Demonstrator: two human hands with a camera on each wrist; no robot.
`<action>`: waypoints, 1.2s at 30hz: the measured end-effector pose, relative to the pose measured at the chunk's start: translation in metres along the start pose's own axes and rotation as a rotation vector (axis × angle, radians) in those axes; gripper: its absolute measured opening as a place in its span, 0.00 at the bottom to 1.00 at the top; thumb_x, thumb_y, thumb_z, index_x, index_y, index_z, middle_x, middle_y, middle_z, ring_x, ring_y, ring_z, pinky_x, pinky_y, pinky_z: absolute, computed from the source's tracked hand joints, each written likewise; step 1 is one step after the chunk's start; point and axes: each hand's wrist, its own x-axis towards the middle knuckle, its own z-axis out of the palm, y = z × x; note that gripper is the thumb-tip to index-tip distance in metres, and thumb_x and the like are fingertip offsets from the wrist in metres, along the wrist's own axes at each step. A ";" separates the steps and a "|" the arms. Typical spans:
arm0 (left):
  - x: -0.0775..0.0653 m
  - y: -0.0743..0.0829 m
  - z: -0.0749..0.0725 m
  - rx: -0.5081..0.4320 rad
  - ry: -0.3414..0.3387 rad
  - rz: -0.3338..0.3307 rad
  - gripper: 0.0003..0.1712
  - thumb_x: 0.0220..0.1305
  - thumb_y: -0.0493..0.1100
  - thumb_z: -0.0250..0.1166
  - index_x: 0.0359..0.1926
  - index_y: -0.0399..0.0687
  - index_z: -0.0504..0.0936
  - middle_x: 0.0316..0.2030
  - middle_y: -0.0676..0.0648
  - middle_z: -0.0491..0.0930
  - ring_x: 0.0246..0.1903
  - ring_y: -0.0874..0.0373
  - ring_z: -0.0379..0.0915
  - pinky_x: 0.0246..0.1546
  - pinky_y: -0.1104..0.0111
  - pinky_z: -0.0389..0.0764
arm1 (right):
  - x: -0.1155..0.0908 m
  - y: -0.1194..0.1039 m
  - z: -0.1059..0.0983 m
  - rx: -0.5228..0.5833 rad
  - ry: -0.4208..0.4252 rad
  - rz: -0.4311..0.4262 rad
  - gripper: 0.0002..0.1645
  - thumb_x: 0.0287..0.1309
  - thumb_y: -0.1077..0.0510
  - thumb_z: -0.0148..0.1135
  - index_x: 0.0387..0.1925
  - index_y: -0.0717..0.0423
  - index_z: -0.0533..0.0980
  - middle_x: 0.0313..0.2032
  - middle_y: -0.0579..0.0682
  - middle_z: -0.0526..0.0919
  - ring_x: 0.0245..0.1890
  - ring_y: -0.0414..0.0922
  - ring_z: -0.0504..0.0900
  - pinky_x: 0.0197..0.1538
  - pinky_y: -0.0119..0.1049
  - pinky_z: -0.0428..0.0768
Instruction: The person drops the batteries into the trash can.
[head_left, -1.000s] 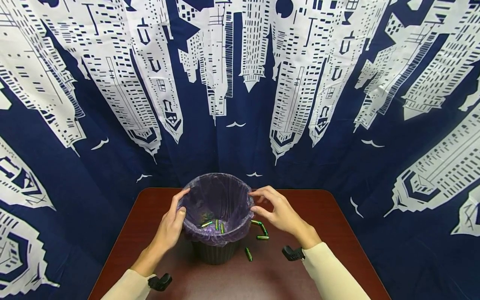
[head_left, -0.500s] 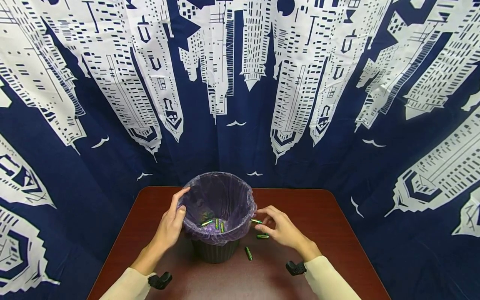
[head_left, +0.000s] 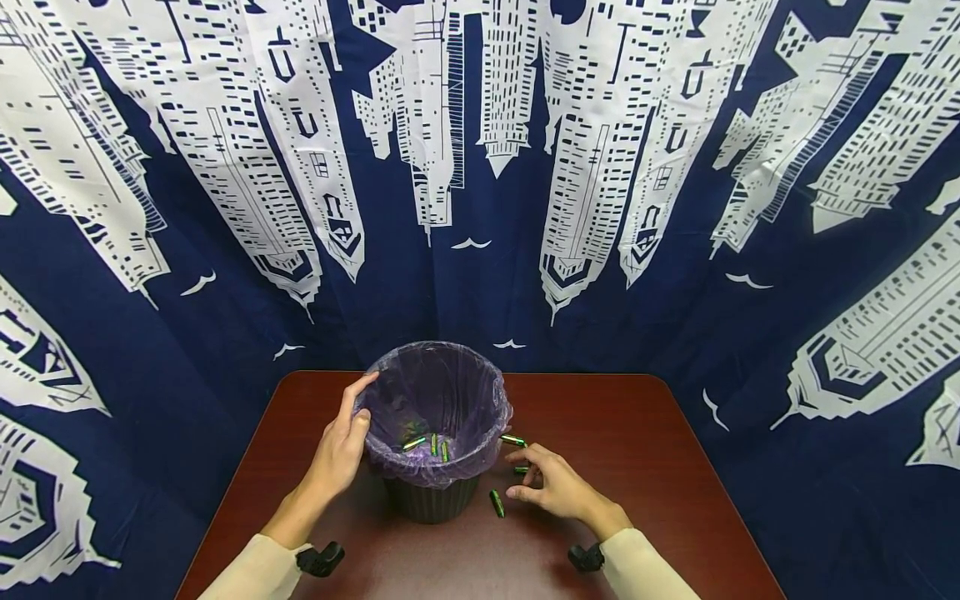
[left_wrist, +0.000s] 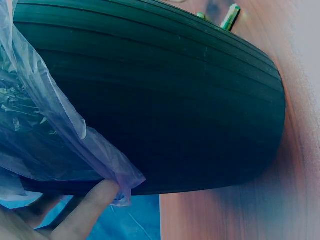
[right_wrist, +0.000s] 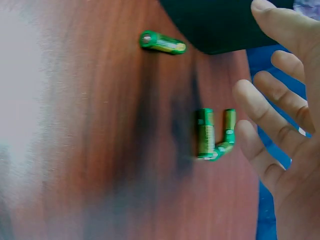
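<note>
A dark ribbed trash bin stands upright, lined with a translucent purple bag folded over its rim. My left hand holds the bin at the left of its rim; in the left wrist view its thumb presses the bag. Several green batteries lie on the table right of the bin. My right hand hovers over them with parted, loosely bent fingers and nothing in its grasp. Nearest its thumb is a lone battery; another battery lies near its fingers. Inside the bin are more batteries.
The reddish-brown wooden table has rounded far corners. Behind it hangs a navy curtain printed with white city buildings. A black wrist camera sits on the left sleeve, another wrist camera on the right.
My right hand has left the bin's right rim and come down and toward me, over the batteries on the table. The left hand keeps its place on the rim.
</note>
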 end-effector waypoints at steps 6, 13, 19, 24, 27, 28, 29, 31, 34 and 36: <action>-0.001 0.001 -0.001 -0.003 0.003 -0.004 0.33 0.92 0.42 0.47 0.91 0.56 0.63 0.89 0.37 0.69 0.85 0.26 0.69 0.80 0.20 0.68 | 0.000 0.008 0.017 0.018 -0.060 0.046 0.40 0.70 0.51 0.85 0.75 0.60 0.79 0.64 0.64 0.86 0.44 0.44 0.90 0.49 0.35 0.90; -0.001 0.000 -0.001 -0.008 -0.004 -0.001 0.34 0.92 0.41 0.48 0.91 0.58 0.63 0.89 0.38 0.68 0.86 0.26 0.67 0.81 0.19 0.66 | -0.001 0.009 0.032 0.033 -0.117 0.074 0.44 0.66 0.53 0.89 0.77 0.59 0.78 0.59 0.61 0.84 0.42 0.46 0.89 0.49 0.35 0.91; -0.001 0.000 -0.001 -0.012 -0.004 0.006 0.34 0.91 0.40 0.48 0.91 0.58 0.63 0.89 0.38 0.68 0.86 0.26 0.68 0.81 0.19 0.67 | 0.002 0.010 0.038 0.015 -0.117 0.054 0.41 0.66 0.55 0.89 0.75 0.57 0.80 0.56 0.59 0.86 0.40 0.45 0.87 0.45 0.30 0.86; -0.001 -0.001 0.000 -0.011 -0.003 0.010 0.34 0.91 0.40 0.48 0.91 0.58 0.63 0.90 0.39 0.68 0.86 0.26 0.68 0.81 0.20 0.67 | 0.005 0.011 0.042 -0.036 -0.095 0.041 0.34 0.64 0.58 0.89 0.69 0.57 0.85 0.49 0.54 0.87 0.36 0.39 0.84 0.42 0.25 0.82; 0.000 0.000 -0.001 -0.008 0.000 0.011 0.34 0.91 0.40 0.48 0.91 0.57 0.63 0.89 0.38 0.68 0.86 0.26 0.68 0.81 0.20 0.67 | 0.006 0.010 0.042 -0.057 -0.096 0.049 0.31 0.62 0.61 0.89 0.65 0.57 0.87 0.46 0.52 0.87 0.36 0.35 0.82 0.41 0.25 0.81; 0.000 0.001 -0.001 -0.006 0.002 0.010 0.34 0.91 0.41 0.48 0.91 0.56 0.63 0.89 0.38 0.68 0.86 0.26 0.68 0.81 0.20 0.67 | 0.006 0.009 0.042 -0.066 -0.099 0.051 0.30 0.62 0.62 0.88 0.64 0.57 0.87 0.46 0.52 0.87 0.36 0.34 0.82 0.41 0.25 0.81; 0.001 0.001 -0.001 -0.005 0.003 0.009 0.34 0.91 0.41 0.48 0.91 0.56 0.63 0.89 0.38 0.68 0.86 0.26 0.68 0.81 0.20 0.67 | 0.006 0.008 0.042 -0.069 -0.102 0.053 0.30 0.62 0.62 0.88 0.63 0.57 0.87 0.46 0.52 0.87 0.36 0.34 0.82 0.41 0.25 0.80; 0.001 0.002 -0.002 -0.002 0.005 0.006 0.34 0.91 0.41 0.48 0.91 0.56 0.63 0.89 0.37 0.69 0.85 0.26 0.68 0.81 0.20 0.67 | 0.006 0.007 0.042 -0.068 -0.112 0.062 0.29 0.61 0.62 0.88 0.62 0.58 0.86 0.46 0.52 0.88 0.36 0.34 0.82 0.41 0.25 0.80; 0.001 0.001 -0.001 0.000 0.002 0.004 0.33 0.92 0.41 0.47 0.91 0.57 0.63 0.89 0.37 0.68 0.85 0.26 0.68 0.81 0.19 0.67 | 0.005 0.007 0.043 -0.073 -0.117 0.060 0.28 0.61 0.61 0.88 0.60 0.58 0.86 0.45 0.52 0.89 0.36 0.34 0.82 0.40 0.25 0.80; 0.000 0.000 0.000 0.000 -0.001 0.007 0.34 0.92 0.41 0.47 0.91 0.57 0.63 0.89 0.37 0.68 0.85 0.25 0.68 0.80 0.19 0.67 | 0.004 0.007 0.043 -0.066 -0.118 0.060 0.28 0.61 0.61 0.88 0.59 0.59 0.85 0.45 0.51 0.89 0.35 0.35 0.83 0.40 0.25 0.81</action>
